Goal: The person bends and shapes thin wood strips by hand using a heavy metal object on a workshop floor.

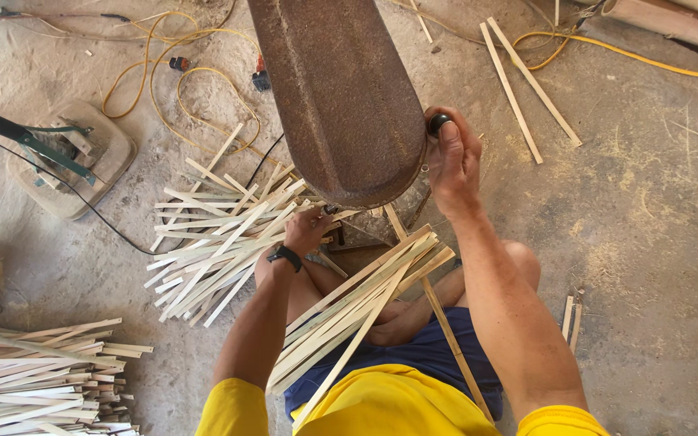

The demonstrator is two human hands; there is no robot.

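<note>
Dusty concrete floor [648,242] lay scattered with bamboo strips [212,234]; right hand [452,157] fingers were clamped on a black knob [439,123], left hand [307,230] fingers pinched a strip.

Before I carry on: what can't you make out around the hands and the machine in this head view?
- Left hand: fingertips and whatever they touch, hidden under the rusty brown metal machine housing.
- Right hand: grips a small black knob; its mounting is hidden by the hand.
- Stack of pale wooden strips: cut off by the left and bottom edges.
</note>
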